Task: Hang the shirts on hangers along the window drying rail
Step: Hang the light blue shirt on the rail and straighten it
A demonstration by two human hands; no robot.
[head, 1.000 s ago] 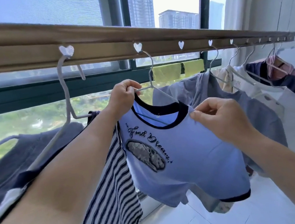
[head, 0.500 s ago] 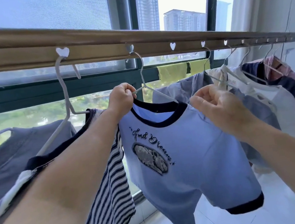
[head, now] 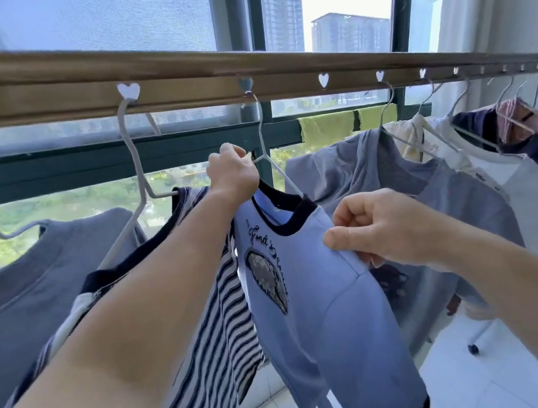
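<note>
Two bare forearms reach up from the lower edge toward the rail. Right hand (head: 385,229): fingers curled, thumb and fingertips pinching the shoulder seam of the blue shirt (head: 322,300), wrist level. Left hand (head: 232,174): arm stretched higher, fingers closed round the wire hanger (head: 265,149) at the collar's left side. Blue shirt: dark navy collar and sleeve cuff, cursive black chest lettering, partly folded and not surely readable, over a grey patch; it hangs on the hanger, whose hook sits in a rail slot under a heart cutout (head: 246,84). Striped shirt (head: 216,332): just left, touching the blue one, partly behind the left arm. Grey shirt (head: 23,283): further left on a white hanger. Right of the blue shirt: a grey top (head: 393,165), then white and dark garments crowded close toward the rail's far end. One heart slot (head: 323,79) between the blue shirt's hook and the grey top's hook holds no hanger. Rail (head: 174,78): brass-coloured, running across the window. Behind: yellow-green cloths (head: 326,126) on the window bar; tower blocks outside.
</note>
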